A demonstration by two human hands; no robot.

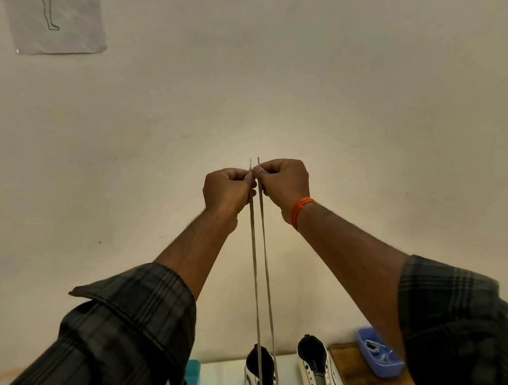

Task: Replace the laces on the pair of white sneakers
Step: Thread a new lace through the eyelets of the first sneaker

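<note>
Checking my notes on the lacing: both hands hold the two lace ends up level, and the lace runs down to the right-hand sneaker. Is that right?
Not quite. The head view shows the left hand and right hand pinching the lace ends up level, but the strands run down to the left-hand sneaker, not the right-hand sneaker.

Both sneakers (260, 376) and the teal bin (191, 379) are cropped below.

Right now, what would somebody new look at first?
Two raised hands, left and right, side by side in the middle, each pinching one end of a lace pulled up tight. Both strands run down to the left sneaker; another sneaker stands beside it on the table.
</note>
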